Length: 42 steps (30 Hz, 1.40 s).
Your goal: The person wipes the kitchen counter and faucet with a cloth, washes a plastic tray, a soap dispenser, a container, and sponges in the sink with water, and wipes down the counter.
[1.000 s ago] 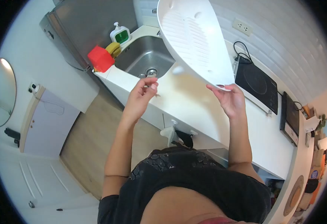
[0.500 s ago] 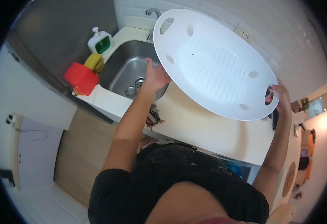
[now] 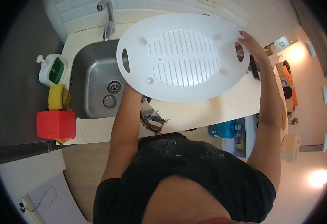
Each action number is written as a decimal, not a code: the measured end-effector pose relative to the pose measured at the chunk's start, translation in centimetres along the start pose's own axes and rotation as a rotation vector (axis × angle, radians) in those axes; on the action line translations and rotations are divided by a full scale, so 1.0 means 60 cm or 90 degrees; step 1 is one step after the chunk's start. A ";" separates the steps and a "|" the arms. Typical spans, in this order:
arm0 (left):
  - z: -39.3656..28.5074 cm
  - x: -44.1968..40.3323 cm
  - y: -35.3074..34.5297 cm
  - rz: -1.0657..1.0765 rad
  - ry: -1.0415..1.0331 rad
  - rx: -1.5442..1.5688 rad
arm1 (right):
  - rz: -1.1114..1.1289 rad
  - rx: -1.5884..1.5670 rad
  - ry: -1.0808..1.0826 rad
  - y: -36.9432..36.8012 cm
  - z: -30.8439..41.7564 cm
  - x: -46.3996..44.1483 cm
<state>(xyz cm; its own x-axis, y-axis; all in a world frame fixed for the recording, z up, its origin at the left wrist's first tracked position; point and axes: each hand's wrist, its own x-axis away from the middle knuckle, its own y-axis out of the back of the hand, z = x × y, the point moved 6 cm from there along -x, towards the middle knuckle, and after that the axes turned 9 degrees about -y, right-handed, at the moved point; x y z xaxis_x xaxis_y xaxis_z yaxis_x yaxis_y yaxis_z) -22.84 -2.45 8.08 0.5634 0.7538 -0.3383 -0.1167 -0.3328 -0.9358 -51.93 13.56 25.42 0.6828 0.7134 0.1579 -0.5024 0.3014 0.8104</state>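
Observation:
A large white oval plastic draining tray (image 3: 184,59) with ribbed grooves, round dimples and a handle hole at each end is held over the counter beside the sink (image 3: 92,71). My right hand (image 3: 252,45) is closed round its right end, and fingers show through the handle hole there. My left forearm runs up to the tray's lower left edge, where the tray covers my left hand, so its fingers are hidden. The tray's left handle hole overlaps the sink's right side.
A chrome faucet (image 3: 109,22) stands behind the sink. Left of it are a soap dispenser (image 3: 53,70), yellow sponge (image 3: 57,97) and red container (image 3: 56,124). A patterned cloth (image 3: 152,118) hangs at the counter's front edge; below sits a blue bottle (image 3: 223,129).
The tray has turned from a slant to nearly level across the view. My left hand has gone from its near edge to behind it. The camera view has shifted.

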 end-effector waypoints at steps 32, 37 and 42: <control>-0.001 -0.091 0.243 0.017 -0.075 -0.177 | -0.120 0.324 0.525 -0.472 0.130 -0.115; -0.001 -0.100 0.275 0.015 -0.090 -0.084 | -0.184 0.482 0.420 -0.525 0.139 -0.156; 0.003 -0.098 0.310 -0.092 -0.089 -0.023 | -0.179 0.533 0.509 -0.523 0.143 -0.129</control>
<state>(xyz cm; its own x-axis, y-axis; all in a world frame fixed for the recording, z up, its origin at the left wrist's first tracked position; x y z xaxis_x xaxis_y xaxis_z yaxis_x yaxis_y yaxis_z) -28.46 -12.94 -7.36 0.4532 0.8653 -0.2142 -0.0125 -0.2341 -0.9721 -36.89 -6.84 3.59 0.0404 0.9698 -0.2407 0.3174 0.2160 0.9234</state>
